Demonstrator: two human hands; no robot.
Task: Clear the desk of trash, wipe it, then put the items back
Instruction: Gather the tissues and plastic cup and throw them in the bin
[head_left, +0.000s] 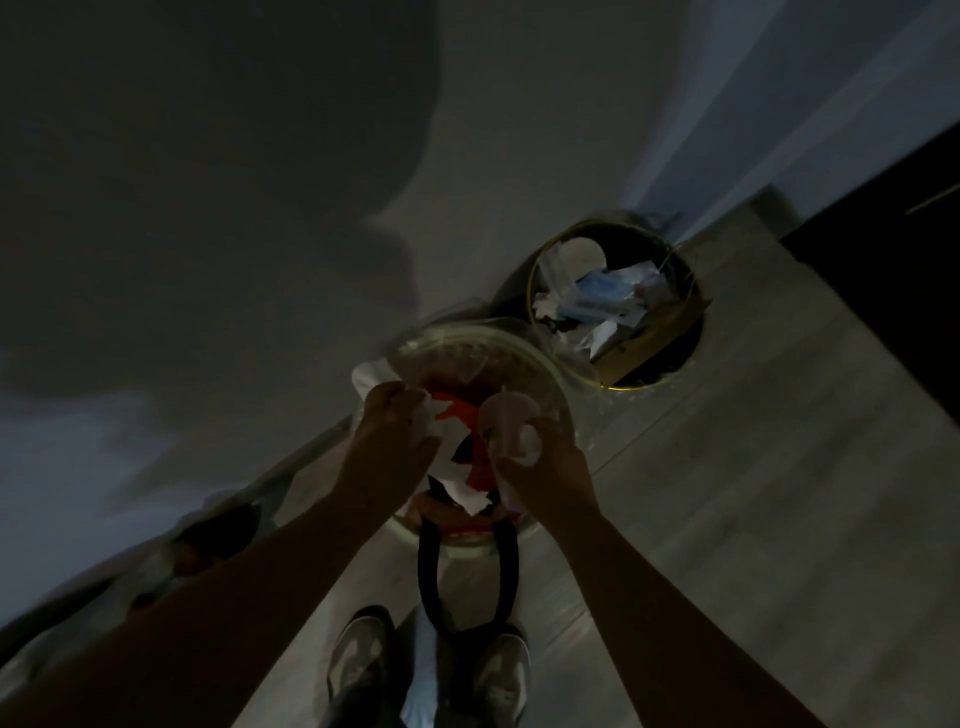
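Red-white wrapper (453, 415), print unreadable, sits in left hand (392, 422).

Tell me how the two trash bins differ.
The near bin has a pale, clear-looking rim; the far bin a thin gold rim. The near bin shows red and white trash; the far bin blue and white trash. The left hand, gripping paper, and right hand, gripping cups, are over the near bin, not the far bin. Both are round and open.
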